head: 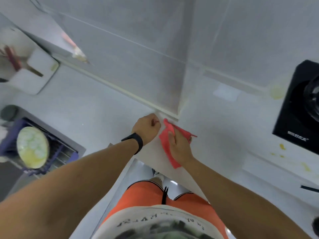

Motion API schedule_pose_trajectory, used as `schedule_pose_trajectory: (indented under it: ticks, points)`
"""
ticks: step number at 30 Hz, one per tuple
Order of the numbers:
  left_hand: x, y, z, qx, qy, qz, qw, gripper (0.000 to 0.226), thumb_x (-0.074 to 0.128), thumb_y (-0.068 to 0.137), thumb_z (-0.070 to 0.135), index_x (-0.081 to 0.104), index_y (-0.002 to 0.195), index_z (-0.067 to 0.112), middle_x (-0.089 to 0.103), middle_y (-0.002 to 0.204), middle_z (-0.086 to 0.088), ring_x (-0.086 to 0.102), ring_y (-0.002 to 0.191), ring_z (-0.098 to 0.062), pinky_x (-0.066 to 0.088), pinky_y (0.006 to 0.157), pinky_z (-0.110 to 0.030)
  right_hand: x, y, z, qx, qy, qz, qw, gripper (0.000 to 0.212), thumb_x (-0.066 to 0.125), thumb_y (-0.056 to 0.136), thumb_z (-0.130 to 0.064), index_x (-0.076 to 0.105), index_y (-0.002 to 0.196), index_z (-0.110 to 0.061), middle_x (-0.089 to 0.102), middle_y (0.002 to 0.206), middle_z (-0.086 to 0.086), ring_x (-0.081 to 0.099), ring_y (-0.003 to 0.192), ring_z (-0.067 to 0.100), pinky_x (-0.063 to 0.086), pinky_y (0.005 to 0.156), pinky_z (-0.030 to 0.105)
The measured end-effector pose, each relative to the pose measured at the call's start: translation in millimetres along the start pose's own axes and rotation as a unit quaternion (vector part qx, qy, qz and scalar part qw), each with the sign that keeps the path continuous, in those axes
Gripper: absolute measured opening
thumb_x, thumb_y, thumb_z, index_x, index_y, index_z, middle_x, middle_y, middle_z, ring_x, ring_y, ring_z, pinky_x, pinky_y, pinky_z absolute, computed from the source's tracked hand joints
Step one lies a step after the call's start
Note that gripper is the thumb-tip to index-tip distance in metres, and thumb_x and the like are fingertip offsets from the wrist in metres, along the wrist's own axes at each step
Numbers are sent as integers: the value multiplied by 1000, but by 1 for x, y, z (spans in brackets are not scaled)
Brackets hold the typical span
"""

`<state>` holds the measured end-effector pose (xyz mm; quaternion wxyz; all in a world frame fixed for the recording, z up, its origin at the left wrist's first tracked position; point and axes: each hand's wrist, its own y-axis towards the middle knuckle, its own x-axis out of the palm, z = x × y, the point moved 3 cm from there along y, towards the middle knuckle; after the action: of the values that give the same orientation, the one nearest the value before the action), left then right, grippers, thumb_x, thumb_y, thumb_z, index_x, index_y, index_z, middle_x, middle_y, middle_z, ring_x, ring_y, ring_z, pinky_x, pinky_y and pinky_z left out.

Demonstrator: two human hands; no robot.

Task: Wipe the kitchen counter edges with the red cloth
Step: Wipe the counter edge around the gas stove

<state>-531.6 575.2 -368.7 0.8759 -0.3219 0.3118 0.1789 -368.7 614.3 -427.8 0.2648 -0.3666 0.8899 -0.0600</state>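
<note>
Red cloth (166, 144) half hidden under right hand (179, 145) pressing it, grip unclear, left hand (146, 129) fisted, contents indistinct

Cloth (166, 144): red-pink, plain, no pattern. Counter (96, 107): pale grey-white w/ yellow splotches (283, 147) near the hob. Wall tiles (138, 49): light grey, thin white grout lines. Hob (293, 109): black w/ small white logo. Wristband (136, 140) on left arm: black. Shorts (146, 195): orange, black-and-white trim, black drawstring. T-shirt (155, 223): off-white, dark lettering & a greenish-grey print. Plate (32, 147): white w/ mottled yellow-green pattern. Dish rack (57, 152): blue-purple. Cutting board (34, 73): white.
</note>
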Motion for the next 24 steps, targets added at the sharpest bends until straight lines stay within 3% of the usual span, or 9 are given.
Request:
schedule_pose_trajectory:
  ticks: [3, 7, 10, 11, 13, 16, 18, 20, 24]
  points:
    - [-34, 14, -19, -25, -28, 20, 999, 10, 55, 92, 28, 61, 84, 26, 68, 78, 3, 66, 73, -22, 60, 73, -43, 24, 8, -46, -16, 67, 13, 998, 46, 29, 114, -34, 33, 158, -43, 44, 157, -20, 38, 144, -4, 31, 119, 18]
    - [-69, 18, -46, -60, -68, 60, 994, 11, 54, 92, 27, 62, 85, 26, 68, 83, 0, 64, 75, -22, 58, 71, -37, 34, 37, -84, -53, 39, 21, 998, 49, 28, 114, -33, 26, 161, -42, 31, 163, -26, 32, 145, -9, 28, 124, 26]
    - [-92, 3, -73, -91, -84, 104, 987, 12, 53, 94, 25, 62, 87, 25, 68, 85, 0, 62, 78, -22, 53, 69, -33, 36, 54, -111, -123, -6, -6, 992, 52, 33, 113, -22, 26, 162, -36, 33, 161, -23, 35, 130, -26, 29, 112, 4]
    - [-98, -5, -84, -106, -98, 128, 981, 13, 52, 95, 25, 62, 87, 25, 67, 87, 0, 62, 79, -22, 52, 69, -32, 38, 59, -120, -154, -21, -21, 988, 54, 36, 112, -17, 27, 162, -33, 34, 160, -20, 37, 134, -20, 25, 108, -1]
    - [-103, -21, -103, -126, -125, 166, 970, 15, 52, 96, 24, 63, 87, 23, 67, 88, 0, 61, 80, -21, 50, 69, -31, 41, 78, -135, -223, -99, 2, 970, 59, 44, 107, -7, 29, 162, -25, 38, 161, -8, 38, 146, 6, 22, 112, 3]
    - [-106, -40, -119, -131, -138, 172, 967, 15, 53, 96, 23, 65, 89, 19, 68, 89, -1, 63, 83, -23, 50, 70, -31, 67, 115, -133, -350, -268, 61, 896, 66, 62, 101, -5, 33, 160, -12, 49, 156, 0, 52, 134, 11, 40, 115, 21]
    - [-113, -44, -126, -128, -151, 179, 964, 15, 54, 96, 22, 66, 89, 17, 70, 88, -3, 64, 84, -25, 51, 71, -31, 84, 133, -134, -351, -295, 51, 887, 68, 62, 101, -5, 31, 161, -9, 46, 159, 0, 54, 136, 11, 42, 115, 25]
    - [-126, -38, -128, -120, -172, 184, 960, 16, 54, 96, 22, 66, 89, 14, 70, 88, -6, 65, 84, -28, 53, 73, -35, 100, 145, -147, -401, -318, 93, 854, 61, 57, 94, 3, 43, 154, -2, 54, 152, 9, 60, 132, 22, 49, 110, 33]
    - [-152, -16, -139, -111, -206, 197, 952, 17, 55, 94, 22, 65, 87, 10, 69, 88, -11, 61, 79, -29, 54, 72, -39, 145, 173, -186, -528, -464, 49, 710, 55, 58, 84, 3, 58, 138, -6, 66, 135, 9, 63, 127, 29, 57, 90, 40]
